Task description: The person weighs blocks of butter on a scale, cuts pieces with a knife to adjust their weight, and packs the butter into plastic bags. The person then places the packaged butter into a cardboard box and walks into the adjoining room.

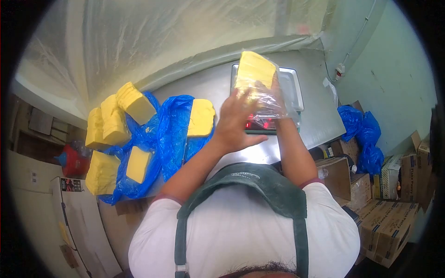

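Observation:
A yellow block that looks like butter stands tilted in a clear plastic bag above a scale. My right hand is partly inside the bag and grips the block's right side, its fingers blurred by the film. Against the bag's left side rests my left hand, fingers stretched and thumb spread out. Under both hands the scale shows red digits, partly covered, and its metal pan shows to the right of the bag.
Blue plastic sheeting on the left of the metal table carries a yellow slab and several larger yellow blocks. Blue bags and cardboard boxes stand to the right. Plastic sheeting hangs behind the table.

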Available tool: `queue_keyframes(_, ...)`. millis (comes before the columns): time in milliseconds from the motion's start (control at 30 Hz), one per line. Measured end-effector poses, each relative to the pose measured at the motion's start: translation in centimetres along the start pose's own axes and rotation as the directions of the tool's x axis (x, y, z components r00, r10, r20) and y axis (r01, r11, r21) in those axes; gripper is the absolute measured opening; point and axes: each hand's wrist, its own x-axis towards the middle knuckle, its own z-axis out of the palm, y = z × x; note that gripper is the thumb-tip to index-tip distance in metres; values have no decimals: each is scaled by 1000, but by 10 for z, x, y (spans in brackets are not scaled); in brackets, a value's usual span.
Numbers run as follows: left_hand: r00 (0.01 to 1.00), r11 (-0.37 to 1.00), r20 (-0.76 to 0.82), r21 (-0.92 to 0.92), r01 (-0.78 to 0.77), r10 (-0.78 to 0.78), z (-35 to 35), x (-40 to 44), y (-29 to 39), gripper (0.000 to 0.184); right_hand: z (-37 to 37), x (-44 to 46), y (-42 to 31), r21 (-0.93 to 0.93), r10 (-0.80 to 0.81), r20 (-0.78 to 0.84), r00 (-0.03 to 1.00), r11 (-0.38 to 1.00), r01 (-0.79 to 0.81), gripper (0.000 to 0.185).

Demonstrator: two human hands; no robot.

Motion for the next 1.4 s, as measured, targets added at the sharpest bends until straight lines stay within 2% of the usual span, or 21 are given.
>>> queue_keyframes(67,989,969,139,236,-75,43,16,10,1,79,-13,12,11,209,95,73,993,972,-108,58)
queue_keyframes(200,989,934,105,330,-137,108,54,10,-20,62,-38,31,25,568,216,251,944,756,-324,61)
queue_keyframes(233,990,977,71,169,-128,118,57,9,-17,55,-21,3,29,-40,-167,9,986,985,167,57)
queue_keyframes(267,992,993,39,3,-119,119,60,8,-14,49,-26,5,28,-40,-168,4,986,985,168,57)
queue_keyframes(333,993,993,19,-34,-115,116,62,9,-6,45,-40,11,28,169,-11,-34,999,986,16,56)
queue_keyframes(400,995,984,-19,-148,-96,95,65,7,-5,46,-50,19,32,147,-13,-60,998,989,21,56)
queue_keyframes(567,996,988,-7,-126,-86,86,64,11,-14,51,-35,9,-11,220,1,54,999,975,-12,55)
queue_keyframes(633,998,999,61,22,-26,25,55,18,-17,75,-32,24,-37,-234,-61,-92,994,971,37,53)
queue_keyframes(667,998,999,58,23,-23,21,52,22,-14,75,-28,32,-44,-237,-59,-89,994,971,36,53)
queue_keyframes(700,997,994,-5,-77,78,-79,47,29,-7,88,-24,40,-49,-671,-207,-111,972,737,80,52)
queue_keyframes(733,981,968,-58,-182,171,-184,46,34,-3,103,-22,51,-52,-944,-345,-57,937,324,61,52)
queue_keyframes(767,969,955,-55,-191,226,-240,49,39,-5,120,-63,80,-15,-907,-598,336,728,3,420,47)
queue_keyframes(800,969,955,-57,-191,226,-241,51,45,-3,120,-64,88,2,-915,-625,386,679,-166,367,47)
queue_keyframes(933,881,905,-281,81,417,-381,72,63,-4,111,-67,74,74,-930,-406,334,851,-288,227,46)
queue_keyframes(1000,947,926,-163,218,309,-278,75,61,-24,83,-73,69,88,-913,-401,374,837,-318,256,45)
queue_keyframes(1033,943,942,-83,76,327,-321,71,57,-33,49,-75,69,85,-907,-406,395,824,-314,279,45)
queue_keyframes(1133,945,931,-71,164,326,-318,63,35,-54,34,-67,59,61,-953,-126,212,969,-247,177,42)
queue_keyframes(1200,929,915,-89,166,369,-358,54,21,-62,32,-86,59,74,-760,-249,518,818,-572,307,42)
queue_keyframes(1233,911,895,-106,170,413,-400,51,13,-63,31,-89,56,70,-759,-241,520,820,-570,314,42)
queue_keyframes(1300,883,878,-91,100,468,-460,47,0,-61,32,-90,53,57,-917,-104,310,945,-293,269,46)
queue_keyframes(1400,838,838,65,-43,544,-541,51,-18,-56,46,-118,60,83,-840,-84,346,934,-471,269,52)
